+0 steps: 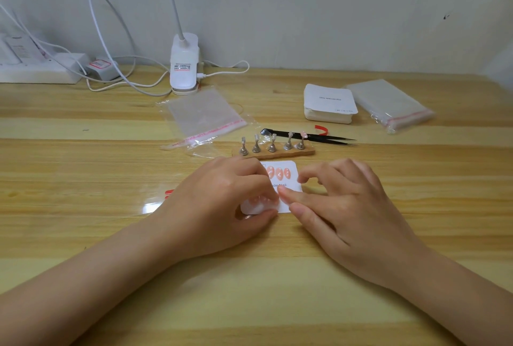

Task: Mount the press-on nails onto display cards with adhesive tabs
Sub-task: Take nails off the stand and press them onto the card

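Now, head view: everything below is seen from above, looking down at a wooden table (83, 234).
Display card: a white card (291, 179) is laid flat on the table, between the two hands.
Press-on nails: three pink nails (278, 173) are stuck in a row near the card's top edge; more pink is seen lower down under the left fingers, but it is blurred.
Left hand: the left hand (222, 201) is curled over the card's left side, and the card is pinched between its thumb and fingers.
Right hand: the right hand (349, 207) is bent at the fingers, and one fingertip (284, 195) is pressed down on the card (nothing is gripped by it).
Nail stand: a small wooden strip (277, 153) with five metal holders is set just behind the card; a pink nail (304, 134) is kept on the one at the right end.
Tweezers: black tweezers (327, 138) are laid behind the stand.
Card stack: a pile of white cards (329, 102) is set well behind the right hand.
Bags: one clear bag (202, 115) is spread behind the stand, and a pack of clear bags (388, 104) is placed beside the card stack.
Lamp: a white clip lamp (184, 65) is stood by the wall, with white cords around it.
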